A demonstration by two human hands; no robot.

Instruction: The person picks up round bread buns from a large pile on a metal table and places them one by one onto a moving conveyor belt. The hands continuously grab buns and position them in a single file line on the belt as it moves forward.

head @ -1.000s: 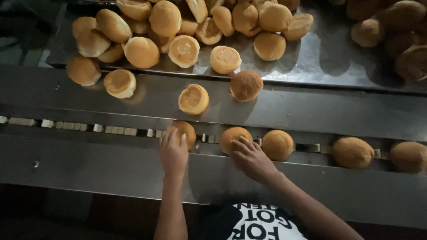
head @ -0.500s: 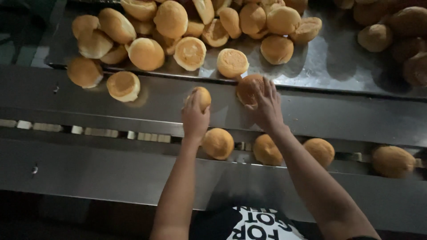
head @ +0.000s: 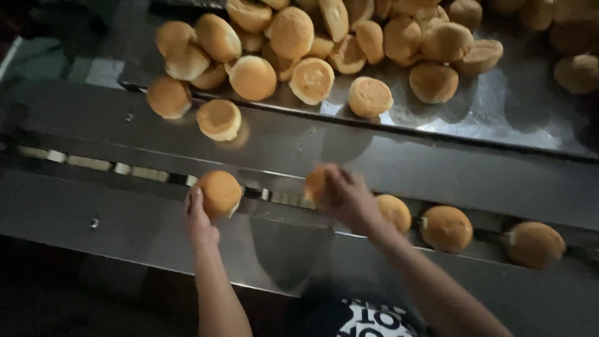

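Head view looks down on a brushed steel table (head: 437, 168), smooth and shiny, with a narrow conveyor channel (head: 93, 165) running left to right. At the far edge lies a heap of round golden buns (head: 349, 37), too many to count. Three buns (head: 446, 228) sit in the channel, right of the hands. Left hand (head: 201, 218) has its grip closed around one bun (head: 218, 192), dome up, above the channel. Right hand (head: 349, 200) grips a second, blurred bun (head: 315, 182).
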